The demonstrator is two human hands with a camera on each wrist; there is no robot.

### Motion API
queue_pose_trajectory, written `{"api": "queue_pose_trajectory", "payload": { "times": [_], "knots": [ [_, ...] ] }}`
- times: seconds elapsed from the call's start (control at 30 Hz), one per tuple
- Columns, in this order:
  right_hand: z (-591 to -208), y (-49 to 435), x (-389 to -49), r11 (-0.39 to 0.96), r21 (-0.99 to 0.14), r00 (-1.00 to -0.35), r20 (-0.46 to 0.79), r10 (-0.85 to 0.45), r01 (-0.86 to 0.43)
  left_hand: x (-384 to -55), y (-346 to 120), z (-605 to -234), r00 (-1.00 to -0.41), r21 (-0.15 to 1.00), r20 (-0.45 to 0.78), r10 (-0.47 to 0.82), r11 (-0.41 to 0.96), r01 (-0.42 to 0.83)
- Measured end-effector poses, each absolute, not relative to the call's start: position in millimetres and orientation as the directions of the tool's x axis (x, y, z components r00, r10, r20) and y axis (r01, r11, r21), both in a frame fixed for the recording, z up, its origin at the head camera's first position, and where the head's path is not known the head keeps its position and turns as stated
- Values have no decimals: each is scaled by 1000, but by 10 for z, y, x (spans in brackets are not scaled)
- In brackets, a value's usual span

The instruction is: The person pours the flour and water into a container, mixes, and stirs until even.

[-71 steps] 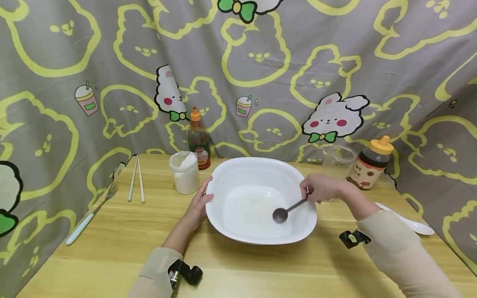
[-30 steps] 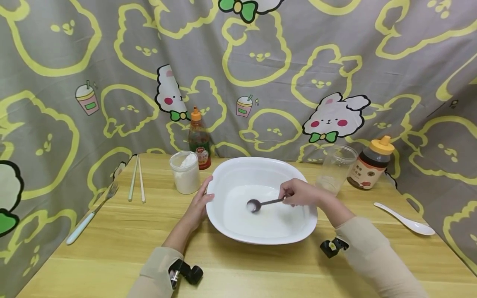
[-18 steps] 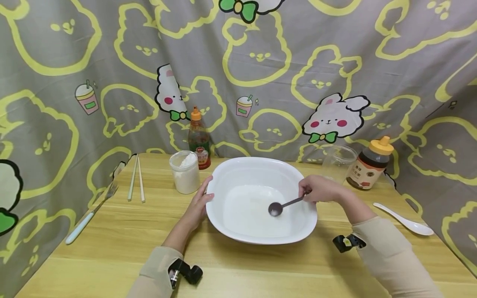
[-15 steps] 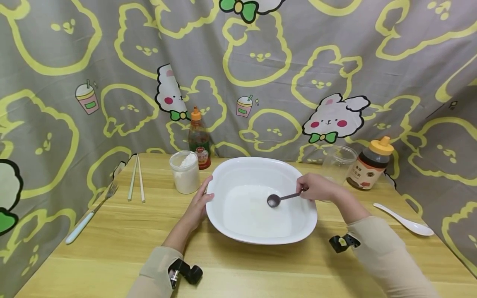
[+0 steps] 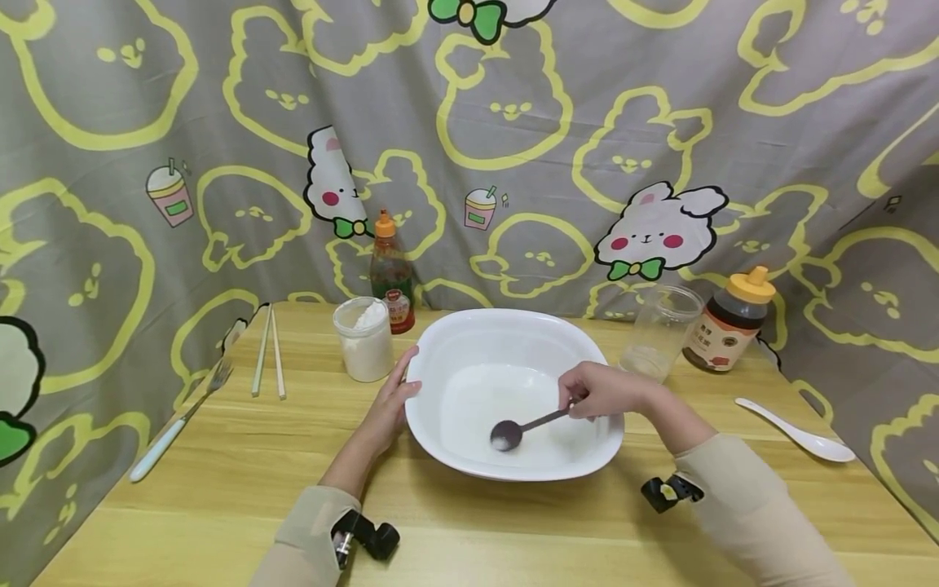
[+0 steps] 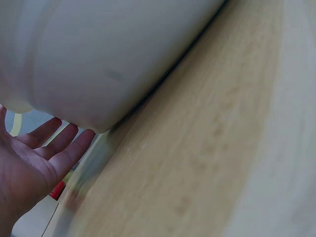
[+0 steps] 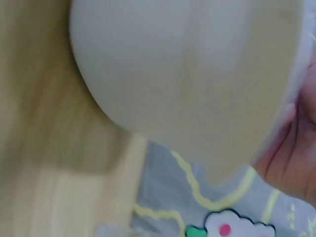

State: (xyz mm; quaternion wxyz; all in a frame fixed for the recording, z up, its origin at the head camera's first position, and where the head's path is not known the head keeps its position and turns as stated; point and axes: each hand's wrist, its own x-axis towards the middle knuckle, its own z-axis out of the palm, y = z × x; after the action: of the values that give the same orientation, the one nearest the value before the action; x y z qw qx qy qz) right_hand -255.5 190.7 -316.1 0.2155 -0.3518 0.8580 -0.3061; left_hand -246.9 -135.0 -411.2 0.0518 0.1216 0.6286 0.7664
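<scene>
A white basin [image 5: 506, 326] stands mid-table with a shallow, pale, cloudy liquid on its bottom. My left hand [image 5: 385, 408] holds its left side, thumb at the rim; in the left wrist view, the fingertips [image 6: 88, 134] meet the outer wall. Over the basin's right part, my right hand [image 5: 601, 390] pinches the handle of a dark, round-bowled measuring spoon [image 5: 506, 435]. The spoon's bowl is low in the basin, near its front, with some whitish stuff in it. From the right wrist the basin's wall [image 7: 182, 74] hides the spoon.
Behind the basin stand a jar of white powder [image 5: 367, 346], an orange-capped sauce bottle [image 5: 392, 281], a clear plastic jar [image 5: 656, 334] and a yellow-capped syrup bottle [image 5: 726, 326]. A white spoon [image 5: 800, 432] lies right; chopsticks [image 5: 271, 350] and a fork [image 5: 179, 424] lie left.
The right hand has swept the spoon back and forth in the basin; since half a second ago it has come left and nearer the front. The left hand and basin stay put.
</scene>
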Motion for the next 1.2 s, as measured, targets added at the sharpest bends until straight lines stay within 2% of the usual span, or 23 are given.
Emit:
{"api": "queue_pose_trajectory", "payload": {
  "times": [0.07,0.27,0.33,0.43,0.6,0.77,0.87,1.03,1.2],
  "knots": [
    [-3103,1985,-2554,571,-650,-662,-136,-737,-502,-2471,-1354,-4118,-964,976,124,235,-206,75],
    [-3087,2062,-2655,711,-522,-803,-81,-590,-470,-2460,-1356,-4092,-965,976,104,242,-210,53],
    [-3143,2005,-2697,726,-517,-824,-67,-562,-453,-2440,-1353,-4062,-966,977,86,242,-209,34],
    [-3226,1875,-2722,693,-567,-815,-63,-575,-445,-2392,-1342,-4001,-966,980,70,247,-197,21],
    [-3283,1737,-2659,608,-667,-752,-107,-651,-431,-2345,-1331,-3944,-964,983,76,255,-183,29],
    [-3158,1835,-2574,607,-649,-699,-160,-697,-457,-2449,-1358,-4054,-966,980,92,240,-196,44],
    [-3057,1959,-2559,644,-590,-719,-148,-679,-487,-2485,-1360,-4090,-965,978,110,239,-197,63],
    [-3071,2053,-2634,716,-495,-799,-70,-597,-492,-2479,-1357,-4095,-963,977,124,240,-201,75],
    [-3223,1892,-2694,685,-569,-812,-51,-582,-455,-2463,-1354,-4092,-965,977,119,236,-202,71]
  ]
}}
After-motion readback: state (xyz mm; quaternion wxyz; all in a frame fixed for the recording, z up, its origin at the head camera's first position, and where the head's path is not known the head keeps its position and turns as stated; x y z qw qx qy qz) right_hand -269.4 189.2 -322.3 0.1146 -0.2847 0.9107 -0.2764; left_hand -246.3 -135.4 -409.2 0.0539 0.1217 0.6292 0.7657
